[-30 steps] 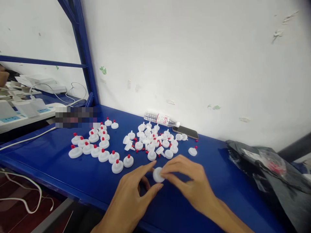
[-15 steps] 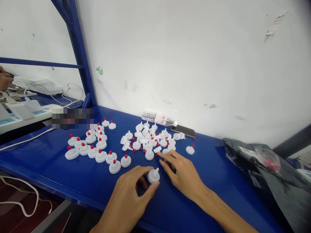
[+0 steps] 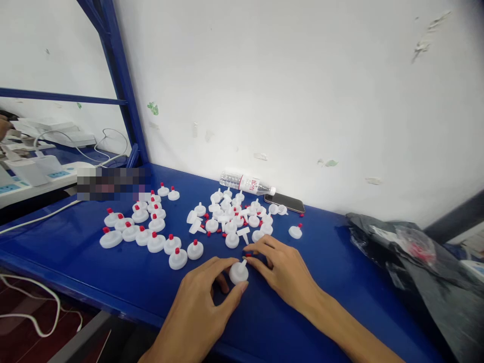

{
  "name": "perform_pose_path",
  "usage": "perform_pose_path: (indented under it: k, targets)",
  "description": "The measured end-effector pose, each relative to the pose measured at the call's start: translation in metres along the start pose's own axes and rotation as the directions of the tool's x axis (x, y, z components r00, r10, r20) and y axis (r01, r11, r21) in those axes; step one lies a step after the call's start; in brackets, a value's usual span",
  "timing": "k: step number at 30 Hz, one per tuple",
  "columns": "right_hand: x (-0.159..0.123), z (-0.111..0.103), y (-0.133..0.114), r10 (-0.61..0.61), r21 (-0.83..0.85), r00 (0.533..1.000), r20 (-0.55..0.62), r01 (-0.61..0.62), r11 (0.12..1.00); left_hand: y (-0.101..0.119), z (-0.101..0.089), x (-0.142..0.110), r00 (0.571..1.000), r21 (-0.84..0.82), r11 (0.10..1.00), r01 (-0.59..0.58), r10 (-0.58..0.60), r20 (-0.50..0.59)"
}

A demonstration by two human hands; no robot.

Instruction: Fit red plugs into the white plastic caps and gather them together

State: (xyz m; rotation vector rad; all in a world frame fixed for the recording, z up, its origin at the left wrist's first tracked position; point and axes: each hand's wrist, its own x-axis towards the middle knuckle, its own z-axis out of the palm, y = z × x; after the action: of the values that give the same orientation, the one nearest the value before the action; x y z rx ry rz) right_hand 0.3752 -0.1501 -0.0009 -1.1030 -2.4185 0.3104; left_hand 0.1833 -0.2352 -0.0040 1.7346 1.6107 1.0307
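My left hand (image 3: 198, 297) grips a white nozzle cap (image 3: 238, 273) by its round base, thumb at the front and index finger behind. The cap stands upright on the table, its bare spout pointing up. Just beyond the spout tip, my right hand (image 3: 283, 267) pinches a small red tip cap (image 3: 247, 254) between thumb and fingers. Behind both hands lies a pile of loose white nozzle caps (image 3: 231, 228), with red tip caps (image 3: 207, 216) scattered among them. To the left stand several white nozzle caps (image 3: 156, 243) topped with red tips.
A clear plastic bottle (image 3: 247, 183) lies along the wall beside a phone (image 3: 283, 202). One red-tipped nozzle cap (image 3: 295, 232) stands apart on the right. A dark plastic bag (image 3: 427, 272) covers the right side of the blue table (image 3: 75, 269). A power strip (image 3: 64, 174) sits at left.
My right hand has drawn a red tip cap from the edge of the pile toward the spout. A loose white nozzle cap there has turned. My left hand keeps its hold.
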Motion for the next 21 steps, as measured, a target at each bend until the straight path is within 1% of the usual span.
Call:
perform_pose_path:
  k: [5,7,9,11,14,17,19,21]
  targets:
    - [0.001,-0.001,0.005,-0.006,0.096,1.0,-0.002,0.006,0.995,0.0,0.0,0.0,1.0,0.004,1.0,0.024,-0.024,-0.004]
    - [0.001,-0.005,0.004,0.028,0.208,1.0,-0.014,-0.024,0.978,-0.001,0.0,0.0,0.999,0.005,0.999,0.042,-0.042,-0.012]
    - [0.001,-0.01,0.0,0.074,0.355,0.997,-0.03,-0.059,0.933,-0.002,0.001,0.0,0.999,0.002,0.999,0.047,-0.047,-0.02]
    - [0.001,-0.014,-0.005,0.083,0.449,0.994,-0.065,-0.045,0.893,-0.004,0.002,0.0,0.998,-0.012,0.999,0.042,-0.042,-0.04]
    - [-0.001,-0.015,-0.012,-0.009,0.464,0.992,-0.13,0.068,0.883,-0.007,0.004,0.0,0.997,-0.03,0.999,0.015,-0.017,-0.069]
    - [-0.004,-0.009,-0.015,-0.13,0.446,0.98,-0.148,0.184,0.876,-0.008,0.006,-0.001,0.999,-0.009,1.0,-0.025,0.024,-0.047]
    - [-0.005,-0.005,-0.015,-0.177,0.424,0.972,-0.151,0.226,0.877,-0.008,0.006,-0.002,0.999,0.013,0.999,-0.042,0.042,-0.032]
    - [-0.006,-0.002,-0.015,-0.186,0.41,0.97,-0.155,0.235,0.881,-0.008,0.006,-0.002,0.998,0.03,0.998,-0.05,0.051,-0.027]
